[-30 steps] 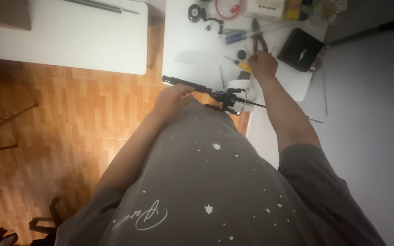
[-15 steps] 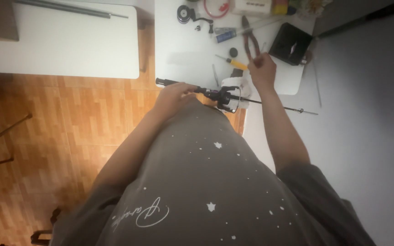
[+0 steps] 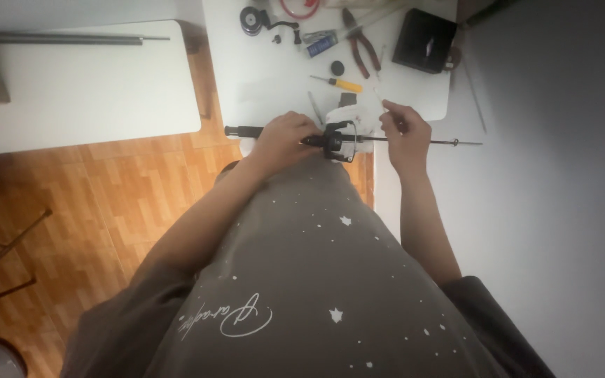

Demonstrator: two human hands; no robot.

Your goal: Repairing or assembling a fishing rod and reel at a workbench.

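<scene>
Two hands at one rod now, mid-frame, just below the near edge of the white table. Half a second back, right hand up among the tools with the red-handled pliers; now down at the thin metal shaft, pliers left lying at the top of the frame. Seemingly done with the gripping tool for the moment, both hands given over to the rod itself.

Left hand closed tight round the black handle of the rod, knuckles up, handle end poking out left of the fist. Right hand curled narrow beside the shaft, pinching something thin and pale between the fingertips; hard to tell what, or whether touching the shaft.

Dark, rounded reel between the hands, with a glossy wire loop. Shaft slim, straight and stiff-looking, running right over the pale grey floor.

On the smooth matt tabletop: small yellow-handled screwdriver above the reel, flat black box at upper right. Second white table at upper left, warm wood-block floor below it. Soft grey star-speckled shirt across the lower frame.
</scene>
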